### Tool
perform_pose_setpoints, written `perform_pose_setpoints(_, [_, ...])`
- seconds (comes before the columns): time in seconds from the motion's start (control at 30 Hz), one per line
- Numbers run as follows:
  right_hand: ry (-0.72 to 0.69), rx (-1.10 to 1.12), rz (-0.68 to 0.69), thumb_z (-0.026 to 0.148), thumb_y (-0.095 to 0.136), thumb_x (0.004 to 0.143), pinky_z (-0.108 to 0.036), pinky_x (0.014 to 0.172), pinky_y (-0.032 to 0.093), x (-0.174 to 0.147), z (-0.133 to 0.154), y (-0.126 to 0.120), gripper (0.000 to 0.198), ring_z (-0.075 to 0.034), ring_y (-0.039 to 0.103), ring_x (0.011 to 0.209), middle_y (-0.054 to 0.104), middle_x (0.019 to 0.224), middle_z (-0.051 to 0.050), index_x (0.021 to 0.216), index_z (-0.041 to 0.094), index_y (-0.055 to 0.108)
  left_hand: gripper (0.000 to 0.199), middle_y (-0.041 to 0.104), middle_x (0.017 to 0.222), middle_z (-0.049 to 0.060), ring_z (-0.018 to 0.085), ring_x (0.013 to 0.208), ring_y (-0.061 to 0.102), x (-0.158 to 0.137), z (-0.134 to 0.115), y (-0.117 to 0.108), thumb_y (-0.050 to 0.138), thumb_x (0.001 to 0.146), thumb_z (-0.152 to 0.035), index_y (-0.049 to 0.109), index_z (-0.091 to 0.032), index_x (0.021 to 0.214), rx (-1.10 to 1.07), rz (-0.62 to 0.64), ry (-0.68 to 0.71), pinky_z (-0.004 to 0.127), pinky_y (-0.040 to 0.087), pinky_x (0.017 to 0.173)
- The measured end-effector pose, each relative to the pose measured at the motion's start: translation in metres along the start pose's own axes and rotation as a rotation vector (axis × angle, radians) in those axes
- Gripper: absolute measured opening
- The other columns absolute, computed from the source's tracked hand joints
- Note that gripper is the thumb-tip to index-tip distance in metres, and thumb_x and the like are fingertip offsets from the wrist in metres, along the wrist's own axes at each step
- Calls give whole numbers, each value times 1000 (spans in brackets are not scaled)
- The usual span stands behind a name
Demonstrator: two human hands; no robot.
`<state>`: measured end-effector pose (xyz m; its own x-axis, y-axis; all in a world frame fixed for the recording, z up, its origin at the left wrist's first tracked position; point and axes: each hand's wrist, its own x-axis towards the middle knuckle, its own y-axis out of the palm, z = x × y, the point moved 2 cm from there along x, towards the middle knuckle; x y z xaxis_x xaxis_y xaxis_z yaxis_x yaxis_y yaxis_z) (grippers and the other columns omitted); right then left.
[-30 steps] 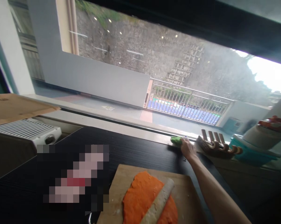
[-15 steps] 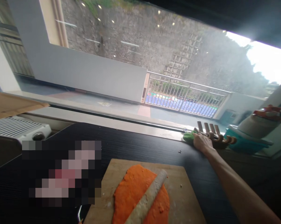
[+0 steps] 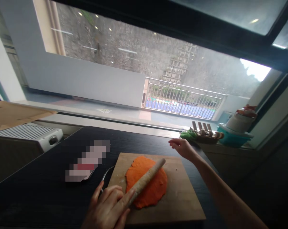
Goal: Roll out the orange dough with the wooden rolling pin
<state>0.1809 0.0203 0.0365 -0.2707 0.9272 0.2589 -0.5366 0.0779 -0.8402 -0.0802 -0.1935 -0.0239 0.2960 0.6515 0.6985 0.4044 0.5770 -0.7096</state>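
A flattened sheet of orange dough (image 3: 147, 181) lies on a wooden board (image 3: 182, 197). Across it, slanting from near left to far right, rests a dusty, pale rolling pin (image 3: 150, 176). My left hand (image 3: 108, 206) is closed about the pin's near end, its index finger stretched along the wood. Beyond the board's far right corner my right hand (image 3: 183, 149) hangs above the black table, fingers loosely bent and a little apart, with nothing visible in them. Nearest to it is a green cloth (image 3: 188, 134) beside a brown slotted rack (image 3: 203, 132).
Left of the board, a blurred-out item (image 3: 89, 163) lies on the black table (image 3: 48, 184). A thin curved metallic rim (image 3: 107, 173) shows at the board's left edge. A white appliance (image 3: 43, 135), cardboard (image 3: 17, 113) and a teal container (image 3: 234, 135) stand near the window.
My right hand has drawn back from the green cloth towards the board. My left hand has come into view onto the rolling pin. The view has shifted, showing more of the board.
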Motion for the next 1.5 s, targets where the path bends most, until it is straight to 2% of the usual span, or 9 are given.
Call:
perform_pose_setpoints(0.13, [-185,206,31,28,48,84,-28,75,49,-12,46,37,25,-15,62,80,69,94,-3,96,21,69,48,65,92,-1,18,99,60,19,-3,-2,52,83,-18,49,-31,130,37,86,85,43,36,105])
perform_pose_setpoints(0.27, [-119,158,-22,30,44,88,-31,88,43,-26,73,71,29,-17,58,97,65,105,-5,106,21,65,48,64,90,-1,17,97,60,19,-11,5,49,84,-18,50,-33,129,17,91,124,41,39,103])
perform_pose_setpoints(0.5, [-44,-158,139,47,36,92,-38,104,26,-66,75,67,42,-22,36,127,54,128,-3,126,28,52,42,63,94,-1,17,100,60,6,-22,6,52,86,-25,52,-31,128,6,80,110,43,33,107])
perform_pose_setpoints(0.6, [-22,-209,172,46,38,91,-41,105,23,-57,79,70,44,-24,31,131,51,131,-6,128,25,49,43,63,92,-1,17,98,60,8,-19,10,55,86,-28,51,-29,128,12,75,52,44,32,106])
perform_pose_setpoints(0.8, [-12,-267,167,41,43,88,-42,101,29,-15,103,92,44,-25,38,124,51,127,-12,126,20,49,35,63,94,0,18,92,61,10,1,17,54,87,-32,56,-27,121,60,-15,-47,46,35,102])
perform_pose_setpoints(0.93, [35,-227,188,47,40,89,-45,106,23,-36,96,84,55,-28,29,133,41,140,-14,135,18,42,37,64,92,0,17,91,61,6,-6,14,55,86,-32,56,-27,123,57,-22,4,42,38,100])
perform_pose_setpoints(1.17, [72,-201,146,51,24,94,-45,113,12,-100,63,57,57,-23,14,140,29,150,-5,141,21,36,35,65,93,0,18,98,61,3,-29,9,58,84,-31,58,-28,119,8,-39,98,39,38,104])
perform_pose_setpoints(1.33, [15,-103,72,47,28,94,-47,110,22,-79,74,64,47,-25,26,136,50,135,-2,128,25,53,31,65,91,1,19,96,62,8,-16,8,59,84,-36,62,-25,113,55,-5,32,40,41,100])
perform_pose_setpoints(1.5, [-104,284,-248,41,31,95,-40,104,37,-89,65,44,39,-20,42,127,60,123,-3,112,26,63,26,66,86,0,18,87,64,7,-8,16,59,84,-39,63,-24,106,12,26,59,39,45,98])
